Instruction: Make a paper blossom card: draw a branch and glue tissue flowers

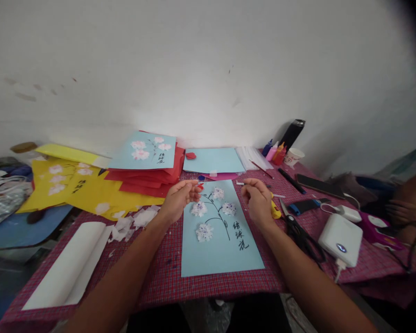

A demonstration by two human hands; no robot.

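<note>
Left hand (180,199) pinches red scrap (200,187), right hand (258,200) a thin stick (240,183) — probably for precision. Blue sheet (201,261) lies between, easily reachable

We see a black flask (291,135) just behind the white paper cup (294,157); nearer us than that cup lie a dark phone (319,185) and a white power bank (340,238).
</note>
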